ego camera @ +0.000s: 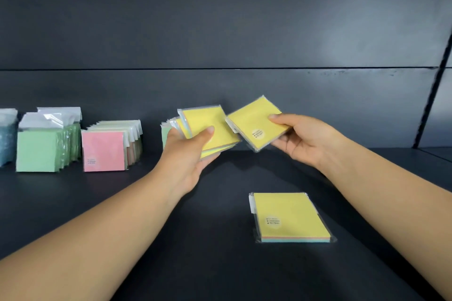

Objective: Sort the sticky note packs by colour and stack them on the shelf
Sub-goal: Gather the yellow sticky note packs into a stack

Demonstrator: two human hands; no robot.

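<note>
Gripping a small fan of yellow-topped packs [208, 129] above the shelf [171, 239], the left hand [188, 154] pins them under its thumb. The right hand [300, 139] pinches a single yellow pack [256, 122], tilted, label corner toward the viewer. A third yellow pack [288, 217] lies flat, front right. Green packs [39, 151] and pink packs [104, 151] stand upright at left against the dark back panel [220, 32].

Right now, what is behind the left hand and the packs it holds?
Behind the left hand and its yellow packs, the edge of a row of standing packs shows, the front one green. The rest of that row is covered, so its colours cannot be told.
</note>
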